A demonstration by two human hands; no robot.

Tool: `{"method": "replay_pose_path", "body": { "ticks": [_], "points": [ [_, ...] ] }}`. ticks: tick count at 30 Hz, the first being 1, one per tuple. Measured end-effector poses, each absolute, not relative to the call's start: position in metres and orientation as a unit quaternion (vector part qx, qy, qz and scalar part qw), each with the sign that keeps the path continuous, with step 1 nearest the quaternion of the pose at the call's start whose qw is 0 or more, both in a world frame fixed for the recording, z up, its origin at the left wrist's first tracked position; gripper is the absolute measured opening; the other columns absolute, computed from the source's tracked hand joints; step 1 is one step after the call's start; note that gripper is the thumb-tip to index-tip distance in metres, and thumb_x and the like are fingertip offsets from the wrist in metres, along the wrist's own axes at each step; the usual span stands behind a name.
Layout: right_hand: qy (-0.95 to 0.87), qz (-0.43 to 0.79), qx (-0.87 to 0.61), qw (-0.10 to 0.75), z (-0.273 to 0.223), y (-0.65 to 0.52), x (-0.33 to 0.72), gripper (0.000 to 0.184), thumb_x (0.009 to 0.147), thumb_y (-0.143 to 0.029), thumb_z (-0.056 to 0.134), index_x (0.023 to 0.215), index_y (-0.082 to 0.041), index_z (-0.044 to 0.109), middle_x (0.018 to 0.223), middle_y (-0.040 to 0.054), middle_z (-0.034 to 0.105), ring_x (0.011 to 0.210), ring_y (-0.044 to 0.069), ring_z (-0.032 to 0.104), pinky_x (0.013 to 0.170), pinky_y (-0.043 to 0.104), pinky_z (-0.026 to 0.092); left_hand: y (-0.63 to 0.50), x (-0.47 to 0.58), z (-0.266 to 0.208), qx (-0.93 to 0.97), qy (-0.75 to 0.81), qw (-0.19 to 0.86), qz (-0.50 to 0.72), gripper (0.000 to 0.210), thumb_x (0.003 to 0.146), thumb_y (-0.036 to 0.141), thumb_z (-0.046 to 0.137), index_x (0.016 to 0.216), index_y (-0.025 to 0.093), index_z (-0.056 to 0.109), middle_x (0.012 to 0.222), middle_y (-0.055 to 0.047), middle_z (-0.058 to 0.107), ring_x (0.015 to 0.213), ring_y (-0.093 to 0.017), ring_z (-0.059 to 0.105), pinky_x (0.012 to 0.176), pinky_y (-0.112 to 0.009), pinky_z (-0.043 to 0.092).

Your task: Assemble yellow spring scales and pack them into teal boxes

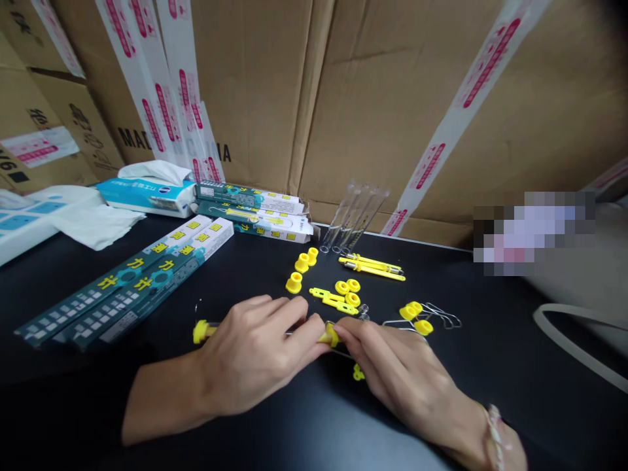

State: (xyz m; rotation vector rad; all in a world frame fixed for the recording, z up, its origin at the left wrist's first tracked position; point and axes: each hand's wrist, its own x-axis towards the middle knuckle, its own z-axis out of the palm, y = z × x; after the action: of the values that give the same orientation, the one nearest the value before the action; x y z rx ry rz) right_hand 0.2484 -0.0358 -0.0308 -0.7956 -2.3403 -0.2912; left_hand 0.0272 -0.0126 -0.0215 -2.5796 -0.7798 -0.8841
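My left hand (260,343) is wrapped round the tube of a spring scale, which lies crosswise with a yellow cap (200,331) and a thin wire hook showing at its left end. At the other end, the fingers of my right hand (400,363) pinch at the yellow end cap (332,335); their tips hide the detail there. Close beyond my hands lie yellow rings (352,299), flat yellow strips (333,300) and a small coiled spring (364,311). A small yellow part (358,372) sits beside my right fingers.
Yellow caps (294,282), clear tubes (350,219) and yellow strips with springs (373,267) lie farther back. Yellow-capped wire hooks (441,315) are at the right. Printed boxes (157,281), tissues (147,190) and a white power strip (34,219) occupy the left. Cardboard (255,98) walls the back.
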Motion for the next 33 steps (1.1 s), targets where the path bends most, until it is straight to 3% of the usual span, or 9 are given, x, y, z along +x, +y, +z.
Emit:
{"method": "replay_pose_path", "body": {
  "ticks": [6,11,15,20,29,31,33],
  "points": [
    [-0.89,-0.081,-0.303,0.33,-0.031,-0.035,0.248,0.014,0.104,-0.007,0.049,0.097,-0.014,0.058,0.076,0.0047,0.072,0.053,0.014,0.062,0.051,0.029,0.044,-0.014,0.027,-0.022,-0.9,-0.267,0.151,-0.309,0.028,0.104,0.025,0.054,0.079,0.019,0.065,0.067,0.002,0.06,0.055,-0.015,0.056,0.053,-0.034,0.038],
    [-0.889,-0.013,-0.336,0.312,-0.029,-0.029,0.254,0.018,0.105,-0.01,0.044,0.099,-0.016,0.06,0.081,0.0053,0.074,0.062,0.015,0.069,0.057,0.026,0.052,-0.014,0.027,-0.022,-0.902,-0.278,0.14,-0.3,0.033,0.107,0.036,0.049,0.085,0.017,0.066,0.069,0.002,0.064,0.058,-0.018,0.062,0.054,-0.035,0.042],
    [-0.9,-0.047,-0.335,0.276,-0.027,-0.025,0.261,0.029,0.098,-0.002,0.038,0.109,-0.013,0.063,0.081,0.0067,0.074,0.062,0.017,0.071,0.054,0.026,0.054,-0.014,0.025,-0.024,-0.908,-0.271,0.142,-0.286,0.036,0.106,0.042,0.048,0.089,0.016,0.066,0.072,0.001,0.066,0.063,-0.019,0.066,0.055,-0.036,0.044],
    [-0.907,-0.091,-0.317,0.26,-0.023,-0.027,0.262,0.036,0.097,0.001,0.035,0.114,-0.011,0.065,0.079,0.0065,0.072,0.062,0.017,0.07,0.054,0.027,0.053,-0.014,0.024,-0.024,-0.905,-0.266,0.158,-0.291,0.022,0.104,0.03,0.055,0.091,0.015,0.063,0.075,0.001,0.068,0.064,-0.018,0.065,0.056,-0.036,0.042],
    [-0.912,-0.129,-0.299,0.25,-0.015,-0.028,0.262,0.041,0.109,-0.011,0.025,0.119,-0.01,0.066,0.069,0.0031,0.064,0.055,0.016,0.06,0.051,0.027,0.047,-0.017,0.026,-0.02,-0.899,-0.269,0.151,-0.31,0.022,0.104,0.028,0.057,0.085,0.016,0.062,0.072,0.0,0.066,0.06,-0.018,0.06,0.056,-0.036,0.04],
    [-0.912,-0.077,-0.309,0.259,-0.016,-0.028,0.261,0.039,0.11,-0.016,0.028,0.117,-0.012,0.066,0.076,0.0047,0.068,0.062,0.016,0.063,0.056,0.027,0.051,-0.017,0.026,-0.019,-0.896,-0.267,0.159,-0.317,0.019,0.103,0.025,0.058,0.087,0.015,0.063,0.071,0.0,0.066,0.06,-0.018,0.061,0.055,-0.035,0.039],
    [-0.902,0.019,-0.327,0.282,-0.017,-0.028,0.259,0.03,0.11,-0.03,0.041,0.117,-0.014,0.065,0.094,0.0077,0.073,0.081,0.017,0.069,0.072,0.028,0.057,-0.016,0.026,-0.019,-0.894,-0.258,0.17,-0.325,0.017,0.102,0.023,0.059,0.087,0.015,0.063,0.071,0.0,0.068,0.06,-0.018,0.061,0.055,-0.035,0.039]
  ]
}}
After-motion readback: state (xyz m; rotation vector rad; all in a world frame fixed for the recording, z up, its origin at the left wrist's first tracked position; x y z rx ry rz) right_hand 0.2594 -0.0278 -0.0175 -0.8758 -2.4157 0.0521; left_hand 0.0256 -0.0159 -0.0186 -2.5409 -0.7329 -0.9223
